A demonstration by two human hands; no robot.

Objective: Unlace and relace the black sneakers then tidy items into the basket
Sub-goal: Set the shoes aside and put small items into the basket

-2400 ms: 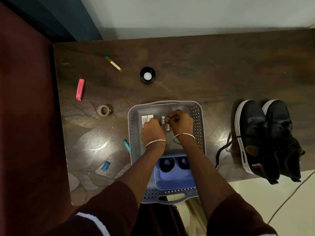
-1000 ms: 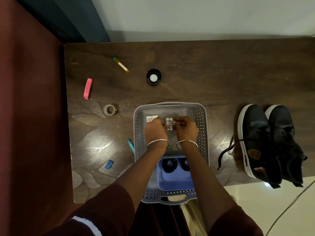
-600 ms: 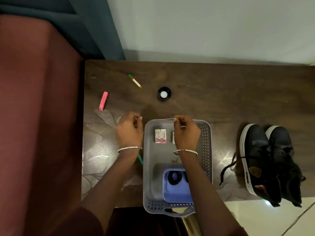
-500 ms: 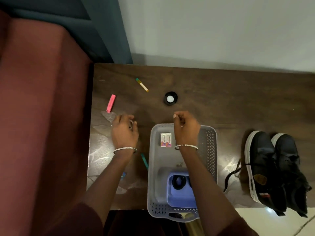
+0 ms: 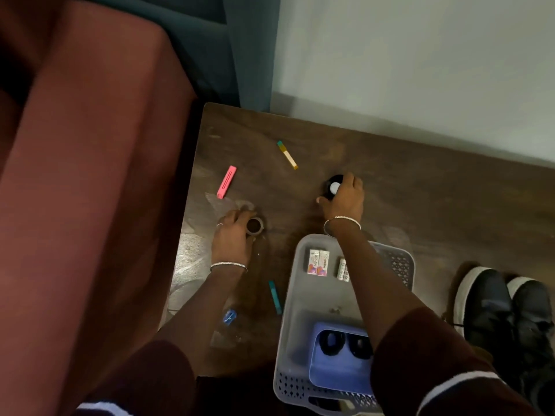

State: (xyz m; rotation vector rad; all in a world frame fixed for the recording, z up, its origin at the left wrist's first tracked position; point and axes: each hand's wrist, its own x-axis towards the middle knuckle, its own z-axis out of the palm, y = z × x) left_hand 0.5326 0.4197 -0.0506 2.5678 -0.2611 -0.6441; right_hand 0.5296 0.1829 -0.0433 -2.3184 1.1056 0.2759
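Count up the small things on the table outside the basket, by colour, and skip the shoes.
Pink: 1, bar
Teal: 1, pen
Blue: 1, small piece
Black: 1, round jar
Beige: 1, tape roll
Multicoloured: 1, strip
Total: 6

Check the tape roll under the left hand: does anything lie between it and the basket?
Nothing visible blocks it. The left hand grips the tape roll, and only bare table separates it from the basket. The teal pen lies beside the basket's left wall, nearer the person, off that line.
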